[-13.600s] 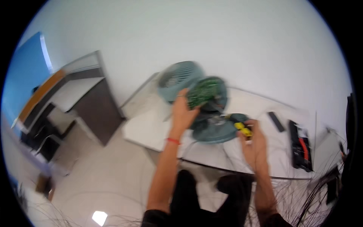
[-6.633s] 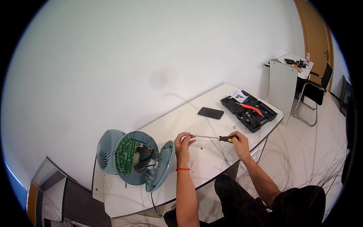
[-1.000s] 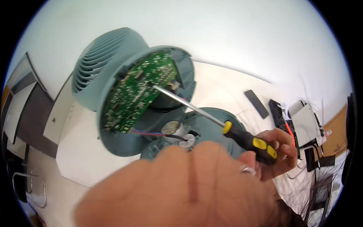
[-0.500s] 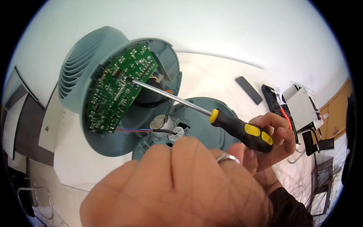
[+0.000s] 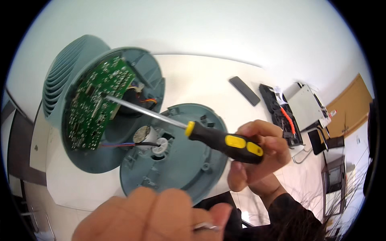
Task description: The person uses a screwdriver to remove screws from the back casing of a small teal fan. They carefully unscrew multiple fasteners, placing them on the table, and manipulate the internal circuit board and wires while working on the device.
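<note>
A screwdriver with a black and yellow handle has its tip against the green circuit board inside the opened teal fan housing. My right hand grips the handle loosely, fingertips curled round its far end. My left hand, wearing a ring, is curled up close to the camera at the bottom; what its fingers hold, if anything, is hidden. The round teal cover lies open below the housing, with a silver motor, a white hub and wires. Behind stands the slatted fan body.
On the white table lie a dark phone and a black tool case with an orange flexible shaft. A second desk and a chair stand right, near a wooden door; the wall runs behind.
My left hand has moved lower, uncovering more of the cover. The scene has shifted leftward in view. My right thumb has dropped away from the handle, while the screwdriver tip stays on the board.
</note>
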### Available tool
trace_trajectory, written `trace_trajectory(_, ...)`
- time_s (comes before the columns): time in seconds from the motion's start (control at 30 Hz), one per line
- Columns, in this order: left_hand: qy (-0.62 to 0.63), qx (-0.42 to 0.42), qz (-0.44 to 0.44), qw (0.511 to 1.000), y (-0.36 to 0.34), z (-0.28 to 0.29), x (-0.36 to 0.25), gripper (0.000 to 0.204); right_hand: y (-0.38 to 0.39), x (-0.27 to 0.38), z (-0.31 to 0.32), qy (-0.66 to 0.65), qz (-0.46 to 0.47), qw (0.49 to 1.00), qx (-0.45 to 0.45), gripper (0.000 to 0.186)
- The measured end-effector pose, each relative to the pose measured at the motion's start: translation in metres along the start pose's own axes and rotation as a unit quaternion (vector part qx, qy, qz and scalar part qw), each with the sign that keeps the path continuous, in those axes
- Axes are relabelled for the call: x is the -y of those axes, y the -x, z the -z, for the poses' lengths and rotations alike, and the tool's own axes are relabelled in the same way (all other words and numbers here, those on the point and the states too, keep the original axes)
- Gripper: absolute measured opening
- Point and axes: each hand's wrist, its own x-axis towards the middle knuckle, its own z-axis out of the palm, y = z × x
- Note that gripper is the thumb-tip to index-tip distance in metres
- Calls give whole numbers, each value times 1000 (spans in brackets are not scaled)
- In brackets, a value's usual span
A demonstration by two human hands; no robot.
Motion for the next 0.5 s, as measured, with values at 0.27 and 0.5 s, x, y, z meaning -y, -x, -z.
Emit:
trace_trajectory(0.27, -2, -8, -32, 999, -10, -16, -32, 48, -7, 9, 2, 24, -39, 999, 25, 66)
trace_trajectory(0.5, 10, -15, -43, 999, -17, -23, -38, 49, 5, -4, -3, -7, -14, 999, -31, 62)
